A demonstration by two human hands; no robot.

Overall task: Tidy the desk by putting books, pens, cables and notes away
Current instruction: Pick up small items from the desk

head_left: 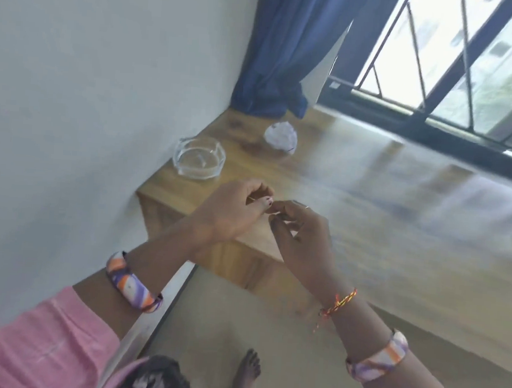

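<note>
Left hand (232, 210) and right hand (302, 227) pinch something tiny (too blurred to name) above the surface (369, 201), near its left end, likely clearing it.

Both hands, left hand (232, 210) and right hand (303, 236), meet fingertip-to-fingertip above the desk (369, 201).

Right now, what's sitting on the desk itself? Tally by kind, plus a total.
Glass ashtray: 1
Crumpled paper ball: 1
Total: 2

Both lie on the wooden desk near the wall corner, apart from each other. The left hand and right hand meet fingertip to fingertip above the desk edge; anything pinched there is too small and blurred to count.
</note>
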